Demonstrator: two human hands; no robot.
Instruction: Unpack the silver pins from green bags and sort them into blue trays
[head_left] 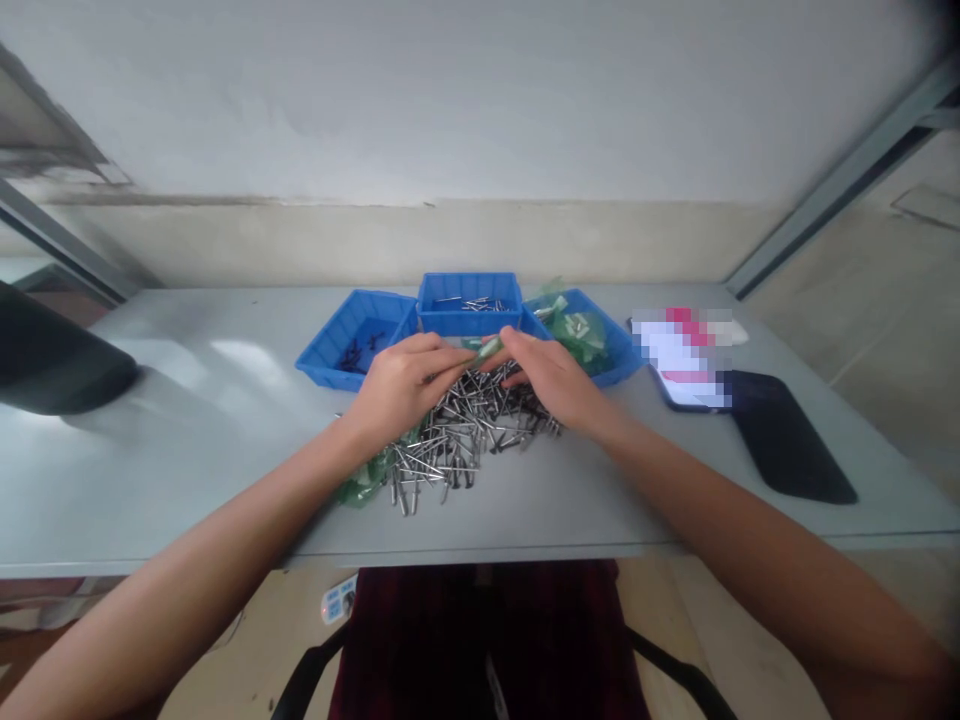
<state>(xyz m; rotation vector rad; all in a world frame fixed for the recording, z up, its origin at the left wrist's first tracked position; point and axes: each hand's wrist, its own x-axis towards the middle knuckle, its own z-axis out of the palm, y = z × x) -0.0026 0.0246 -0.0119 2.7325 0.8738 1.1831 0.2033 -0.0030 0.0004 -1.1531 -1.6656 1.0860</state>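
My left hand (409,380) and my right hand (555,380) meet over a heap of metal fasteners (457,430), with fingers closed. Between their fingertips is a small piece of green plastic bag (489,350), pinched from both sides; whether anything is inside it cannot be made out. The heap looks like silver pop rivets mixed with dark screws, lying loose on the table. Beneath my left wrist, another crumpled green plastic bag (367,483) rests against the heap's left edge. My right hand's lower fingers hang just over the heap, partly hidden.
Behind the heap stand a left blue bin (322,372) with dark screws, a middle blue bin (469,322) with silver pins, and a right blue bin (619,365) with green bags. A lit phone (682,365) and a black flat object (791,440) lie right; a dark cylinder (60,350) left.
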